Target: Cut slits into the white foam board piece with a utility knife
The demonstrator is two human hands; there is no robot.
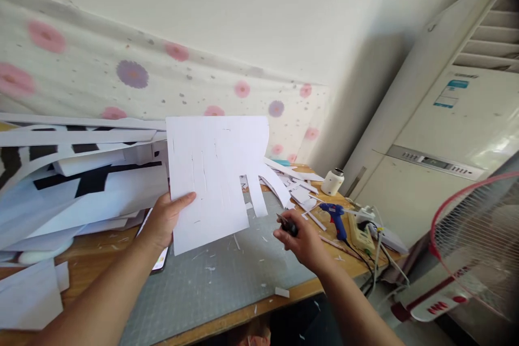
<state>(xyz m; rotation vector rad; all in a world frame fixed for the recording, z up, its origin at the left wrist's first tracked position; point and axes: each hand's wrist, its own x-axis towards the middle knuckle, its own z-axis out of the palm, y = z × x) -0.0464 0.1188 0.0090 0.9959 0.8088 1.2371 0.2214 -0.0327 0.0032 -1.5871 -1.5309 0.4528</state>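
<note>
In my left hand is a white sheet of board, gripped at its left edge with the thumb on the front face. The sheet is tilted up above the grey cutting mat. Several thin slits mark its face, and curved strips hang from its lower right side. My right hand is closed around a black-handled craft knife, its short blade pointing up and left, apart from the sheet. A lit phone lies partly hidden under my left wrist.
Paper offcuts cover the table's back right, near a white jar, a blue glue gun and a power strip with cables. Large black-and-white sheets pile up at left. A fan stands at right.
</note>
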